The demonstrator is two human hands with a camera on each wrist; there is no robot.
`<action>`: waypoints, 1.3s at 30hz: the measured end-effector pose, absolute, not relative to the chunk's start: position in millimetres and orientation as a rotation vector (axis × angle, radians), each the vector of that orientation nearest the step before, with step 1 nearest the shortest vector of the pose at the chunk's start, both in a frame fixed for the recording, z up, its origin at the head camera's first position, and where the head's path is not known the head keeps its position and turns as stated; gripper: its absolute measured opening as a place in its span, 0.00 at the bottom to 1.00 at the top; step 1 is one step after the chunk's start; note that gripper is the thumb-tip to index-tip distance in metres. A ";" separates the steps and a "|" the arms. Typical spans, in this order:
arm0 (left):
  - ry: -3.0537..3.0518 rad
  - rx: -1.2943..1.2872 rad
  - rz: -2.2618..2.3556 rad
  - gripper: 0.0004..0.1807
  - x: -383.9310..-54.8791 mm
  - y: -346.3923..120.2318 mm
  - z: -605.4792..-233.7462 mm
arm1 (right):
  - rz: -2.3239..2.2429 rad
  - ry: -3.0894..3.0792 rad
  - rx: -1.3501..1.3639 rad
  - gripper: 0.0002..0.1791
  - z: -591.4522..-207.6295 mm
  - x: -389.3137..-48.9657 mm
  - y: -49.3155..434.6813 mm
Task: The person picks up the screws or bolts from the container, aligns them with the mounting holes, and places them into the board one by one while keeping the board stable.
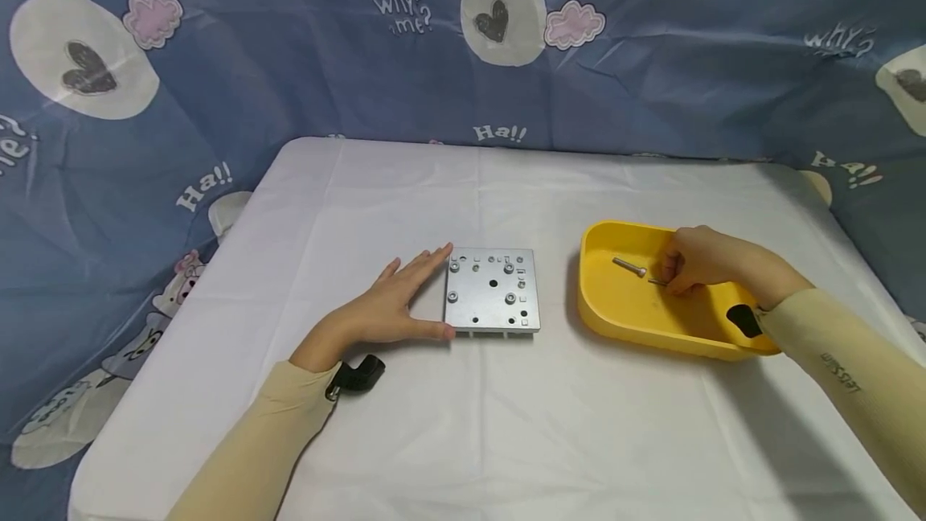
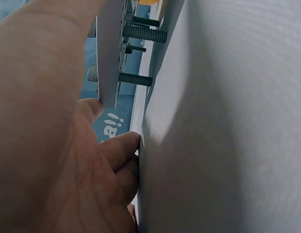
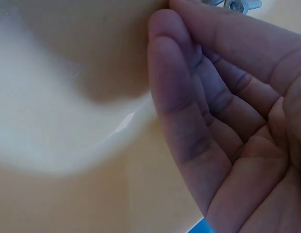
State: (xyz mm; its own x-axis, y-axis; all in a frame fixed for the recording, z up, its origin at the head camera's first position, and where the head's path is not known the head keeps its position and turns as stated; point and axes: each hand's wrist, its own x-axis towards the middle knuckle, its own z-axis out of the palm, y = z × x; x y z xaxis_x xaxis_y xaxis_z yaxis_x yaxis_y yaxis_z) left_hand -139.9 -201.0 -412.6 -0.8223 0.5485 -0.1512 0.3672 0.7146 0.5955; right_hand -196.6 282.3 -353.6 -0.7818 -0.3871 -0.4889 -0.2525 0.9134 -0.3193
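Observation:
A square silver metal plate with several socket-head screws and holes stands on the white table. Beneath it, threaded screw shanks stick out in the left wrist view. My left hand lies along the plate's left edge, fingers extended, with the index fingertip at the far corner and the thumb at the near corner. Inside the yellow tray, my right hand pinches a small thin screw between thumb and fingertips, most of it hidden. Just left of that hand lies a longer silver screw.
The yellow tray has raised walls and stands right of the plate. A white cloth covers the table. Behind it hangs a blue patterned curtain. Black wrist straps sit at both sleeves.

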 end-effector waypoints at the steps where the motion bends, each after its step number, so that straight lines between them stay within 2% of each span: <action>1: 2.602 0.717 0.806 0.69 -139.9 -201.5 -412.1 | -0.305 2.520 -0.477 0.09 -354.0 -197.0 281.3; 13: 2.612 0.713 0.795 0.69 -142.1 -204.6 -410.3 | -0.272 2.578 -0.517 0.11 -352.8 -197.6 273.8; 24: 2.599 0.721 0.809 0.69 -137.5 -203.6 -407.9 | -0.298 2.553 -0.456 0.09 -353.3 -194.4 276.9; 39: 2.605 0.720 0.807 0.69 -137.7 -203.4 -409.1 | -0.324 2.585 -0.419 0.10 -354.7 -192.1 278.9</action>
State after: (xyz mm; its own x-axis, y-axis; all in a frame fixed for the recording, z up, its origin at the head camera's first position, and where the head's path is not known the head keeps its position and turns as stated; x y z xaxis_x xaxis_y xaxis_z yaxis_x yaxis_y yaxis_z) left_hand -137.7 -203.4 -409.1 -0.8219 0.5497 -0.1490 0.3692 0.7134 0.5955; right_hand -192.1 278.9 -354.7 -0.8287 -0.3512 -0.4358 -0.2329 0.9244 -0.3020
